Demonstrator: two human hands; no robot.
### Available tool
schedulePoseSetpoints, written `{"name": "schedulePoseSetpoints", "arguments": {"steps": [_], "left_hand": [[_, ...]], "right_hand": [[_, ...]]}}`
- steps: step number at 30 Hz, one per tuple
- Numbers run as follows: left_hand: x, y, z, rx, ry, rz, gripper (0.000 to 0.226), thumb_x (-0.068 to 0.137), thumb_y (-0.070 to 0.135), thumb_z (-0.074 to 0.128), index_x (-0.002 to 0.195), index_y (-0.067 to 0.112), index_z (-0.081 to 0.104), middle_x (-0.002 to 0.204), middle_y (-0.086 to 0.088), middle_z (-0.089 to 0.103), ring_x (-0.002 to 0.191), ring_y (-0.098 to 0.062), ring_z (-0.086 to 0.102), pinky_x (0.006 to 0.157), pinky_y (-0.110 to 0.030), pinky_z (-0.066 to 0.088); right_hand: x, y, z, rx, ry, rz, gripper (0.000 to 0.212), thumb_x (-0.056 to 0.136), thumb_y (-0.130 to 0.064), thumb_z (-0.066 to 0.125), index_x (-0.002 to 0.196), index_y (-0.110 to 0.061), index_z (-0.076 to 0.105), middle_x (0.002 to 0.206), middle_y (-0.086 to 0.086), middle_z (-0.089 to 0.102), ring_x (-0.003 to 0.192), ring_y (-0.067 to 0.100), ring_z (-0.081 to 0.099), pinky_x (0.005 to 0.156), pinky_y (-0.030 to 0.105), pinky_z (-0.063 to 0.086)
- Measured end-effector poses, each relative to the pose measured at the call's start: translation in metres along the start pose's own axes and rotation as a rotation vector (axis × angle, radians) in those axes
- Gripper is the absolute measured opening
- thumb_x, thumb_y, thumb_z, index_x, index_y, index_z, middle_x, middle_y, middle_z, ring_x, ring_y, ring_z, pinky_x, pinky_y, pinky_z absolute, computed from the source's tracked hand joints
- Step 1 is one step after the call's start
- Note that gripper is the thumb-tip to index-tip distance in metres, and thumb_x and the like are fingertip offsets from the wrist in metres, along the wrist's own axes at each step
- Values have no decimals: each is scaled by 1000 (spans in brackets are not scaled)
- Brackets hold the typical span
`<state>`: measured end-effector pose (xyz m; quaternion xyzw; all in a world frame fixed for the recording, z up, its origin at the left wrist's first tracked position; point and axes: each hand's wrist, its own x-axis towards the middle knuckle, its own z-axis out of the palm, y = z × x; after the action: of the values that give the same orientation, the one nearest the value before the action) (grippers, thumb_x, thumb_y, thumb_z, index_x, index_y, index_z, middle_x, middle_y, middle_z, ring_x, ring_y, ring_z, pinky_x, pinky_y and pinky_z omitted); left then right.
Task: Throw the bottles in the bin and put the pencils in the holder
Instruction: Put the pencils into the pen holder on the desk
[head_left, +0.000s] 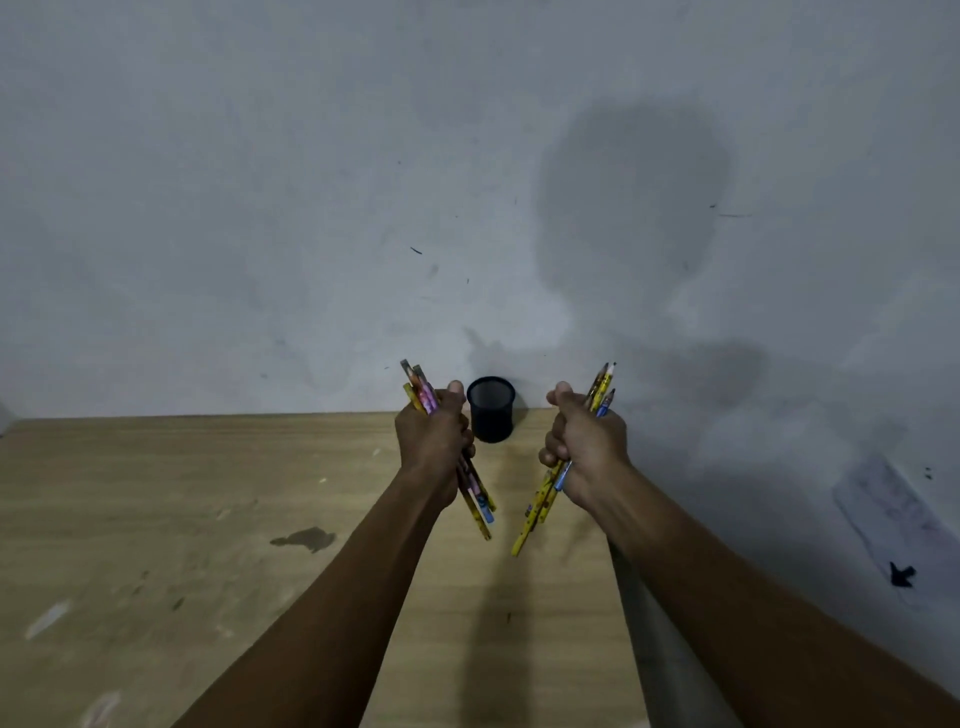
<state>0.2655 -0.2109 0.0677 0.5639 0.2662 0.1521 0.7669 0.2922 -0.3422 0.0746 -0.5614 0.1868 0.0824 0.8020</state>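
Two bare forearms reach in from the bottom edge, no sleeves, watch or rings showing on either, each ending in a fist, the left hand (434, 436) and the right hand (584, 441), thumbs uppermost.

A pale grey wall (260, 182) fills the upper view, scuffed with small dark marks and carrying soft shadows on its right half. Below it lies a light wooden surface (156, 519), worn with pale scratches and one dark stain (306, 539) left of centre. The lighting is dim and cool
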Motion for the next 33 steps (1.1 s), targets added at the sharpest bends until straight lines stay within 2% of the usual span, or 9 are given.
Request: {"name": "schedulePoseSetpoints", "arguments": {"steps": [7, 11, 14, 17, 20, 24, 27, 30, 33], "left_hand": [[107, -11, 30, 97, -26, 68, 32, 94, 29, 58, 70, 10, 52, 44, 3, 43, 42, -16, 40, 50, -29, 37], [169, -30, 46, 203, -32, 191, 35, 94, 37, 56, 76, 7, 52, 59, -10, 45, 51, -19, 44, 54, -35, 39], [210, -46, 57, 247, -40, 289, 33, 93, 44, 53, 73, 17, 52, 63, -8, 51, 58, -22, 48, 56, -39, 40], [237, -54, 68, 231, -49, 321, 29, 93, 44, 53, 70, 28, 49, 62, -1, 49, 60, -22, 48, 57, -40, 38], [251, -66, 78, 198, -36, 366, 23, 95, 36, 54, 74, 27, 53, 66, 0, 54, 64, -18, 52, 61, -37, 43], [257, -92, 85, 152, 28, 367, 23, 94, 29, 56, 73, 20, 55, 60, 6, 55, 56, -4, 50, 55, -18, 42], [262, -115, 83, 164, 19, 316, 19, 92, 27, 60, 74, 22, 58, 63, 9, 62, 57, -2, 56, 56, -20, 45], [264, -132, 78, 188, -13, 294, 17, 91, 26, 61, 78, 15, 62, 71, -1, 66, 62, -5, 61, 59, -28, 50], [264, -136, 75, 223, -50, 314, 16, 90, 23, 64, 81, 9, 63, 74, -3, 67, 63, -8, 63, 59, -26, 51]], "right_hand": [[98, 10, 55, -52, 101, -103, 35, 97, -34, 54, 86, -3, 66, 46, 1, 35, 34, 12, 31, 39, 22, 32], [158, 20, 92, -62, 145, -275, 41, 98, -35, 53, 70, -7, 62, 45, 7, 37, 34, 16, 34, 40, 23, 32], [204, 33, 114, -64, 182, -397, 42, 96, -38, 55, 60, -17, 61, 45, 6, 41, 39, 20, 39, 49, 29, 37], [238, 44, 123, -49, 186, -446, 43, 95, -41, 55, 59, -19, 61, 42, -2, 42, 39, 16, 40, 51, 29, 37], [260, 56, 127, -65, 172, -491, 44, 94, -43, 54, 61, -16, 60, 42, -3, 44, 42, 17, 43, 53, 31, 39], [275, 78, 127, -124, 189, -533, 41, 93, -43, 56, 61, -18, 61, 51, -2, 56, 53, 18, 56, 58, 32, 47], [277, 92, 123, -152, 164, -567, 38, 93, -34, 56, 59, -16, 54, 51, -3, 52, 51, 13, 53, 54, 25, 44], [277, 107, 117, -151, 156, -539, 36, 92, -33, 54, 59, -18, 55, 49, -6, 56, 50, 9, 57, 52, 20, 45], [280, 119, 112, -138, 178, -502, 34, 96, -27, 52, 64, -17, 60, 56, -3, 62, 57, 12, 62, 55, 23, 48]]}}
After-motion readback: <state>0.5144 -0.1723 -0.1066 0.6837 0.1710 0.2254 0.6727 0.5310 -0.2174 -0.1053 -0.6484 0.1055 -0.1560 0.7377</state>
